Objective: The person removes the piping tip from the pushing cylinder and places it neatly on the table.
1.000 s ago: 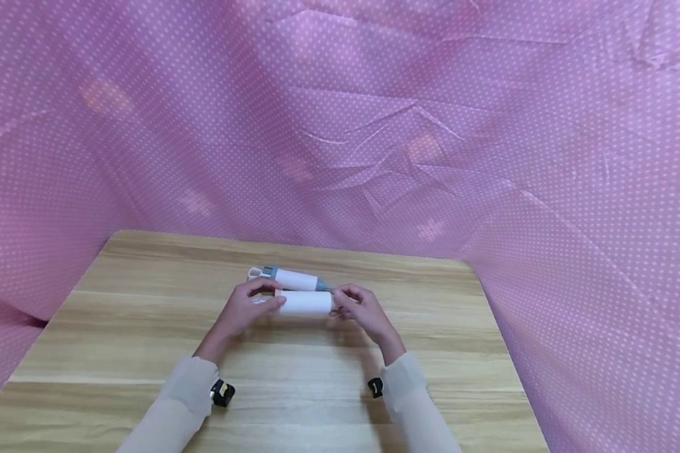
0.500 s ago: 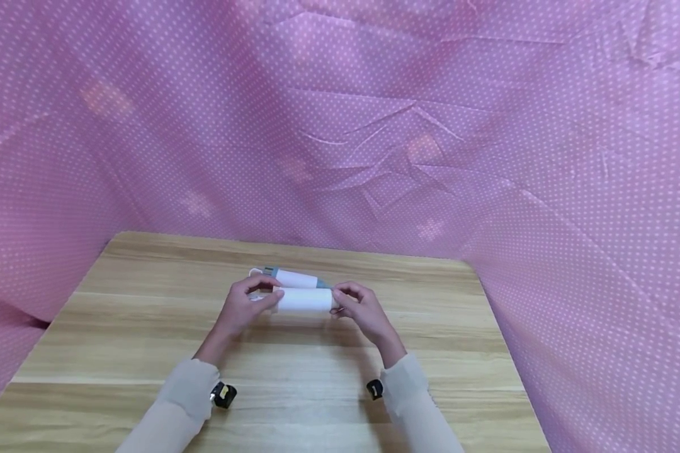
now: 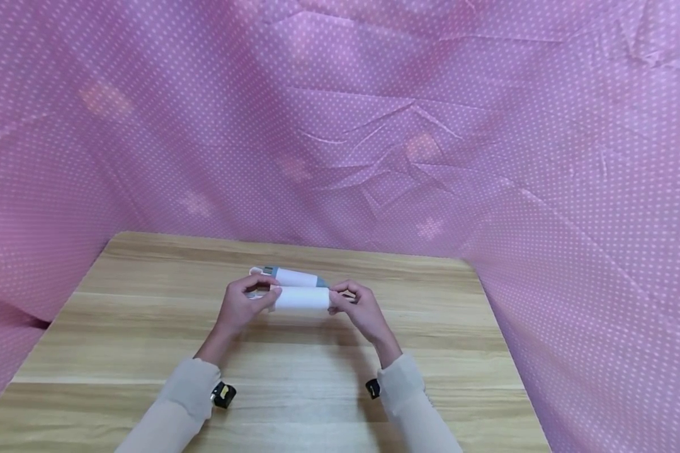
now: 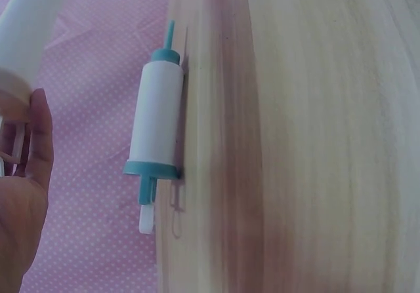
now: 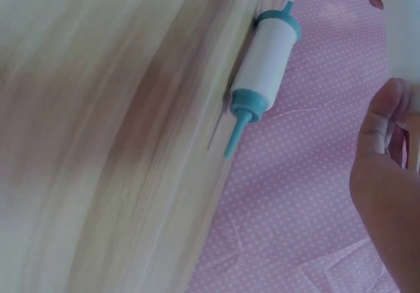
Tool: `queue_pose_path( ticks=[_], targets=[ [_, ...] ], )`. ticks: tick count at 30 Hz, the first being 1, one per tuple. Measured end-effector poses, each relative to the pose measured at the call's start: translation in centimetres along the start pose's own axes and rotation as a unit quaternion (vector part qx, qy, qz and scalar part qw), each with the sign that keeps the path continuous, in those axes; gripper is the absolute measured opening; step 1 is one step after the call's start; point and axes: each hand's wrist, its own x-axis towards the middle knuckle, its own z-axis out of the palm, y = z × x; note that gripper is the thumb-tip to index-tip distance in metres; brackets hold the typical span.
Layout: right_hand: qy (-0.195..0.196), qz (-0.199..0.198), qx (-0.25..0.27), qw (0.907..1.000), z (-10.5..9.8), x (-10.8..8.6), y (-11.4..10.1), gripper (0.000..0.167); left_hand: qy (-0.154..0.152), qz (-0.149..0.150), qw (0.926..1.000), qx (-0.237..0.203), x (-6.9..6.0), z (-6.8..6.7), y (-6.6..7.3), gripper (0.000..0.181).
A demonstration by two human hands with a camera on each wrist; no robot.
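A white cylinder [image 3: 301, 297] is held level between both hands in the head view. The left hand [image 3: 239, 307] grips its left end, the thumb on the near side. The right hand [image 3: 363, 313] pinches its right end with thumb and fingers. Behind it lies a second white cylinder with teal ends [image 3: 296, 278], a thin teal tip at one end and a white handle at the other, seen whole in the left wrist view [image 4: 157, 113] and the right wrist view [image 5: 264, 63]. Fingers hide both ends of the held cylinder.
The wooden table [image 3: 294, 390] has its far edge a short way behind the teal-ended cylinder. Pink dotted cloth [image 3: 340, 126] hangs behind the table and at both sides. A small black device [image 3: 223, 394] is at the left wrist, another [image 3: 373, 388] at the right.
Both hands have shifted slightly left and away from the body with the held cylinder, which now overlaps more of the teal-ended one in the head view. That one has stayed in place.
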Motion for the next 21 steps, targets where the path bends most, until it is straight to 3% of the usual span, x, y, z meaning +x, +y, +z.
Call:
queue_pose_path(
  ticks=[3,5,8,13,21],
  targets=[
    [-0.002,-0.019,-0.046,0.9988,-0.1,-0.2,0.2,0.023,-0.006,-0.014,0.9999,0.007,-0.3,-0.1,1.6,0.015],
    [-0.003,-0.03,-0.07,0.9971,-0.2,-0.3,0.3,0.024,-0.011,-0.016,0.9998,0.009,-0.4,-0.1,1.9,0.015],
    [-0.004,-0.032,-0.083,0.996,-0.3,-0.5,0.2,0.026,-0.012,-0.014,0.9998,0.007,-0.3,0.0,0.8,0.014],
    [-0.003,-0.025,-0.06,0.9979,-0.2,-0.4,0.3,0.03,-0.005,-0.016,0.9999,-0.005,0.1,0.3,-1.7,0.016],
    [-0.026,0.017,-0.077,0.9966,-0.4,-0.4,0.6,0.038,-0.005,0.015,0.9999,0.003,0.0,0.1,-2.2,0.016]
  ],
)
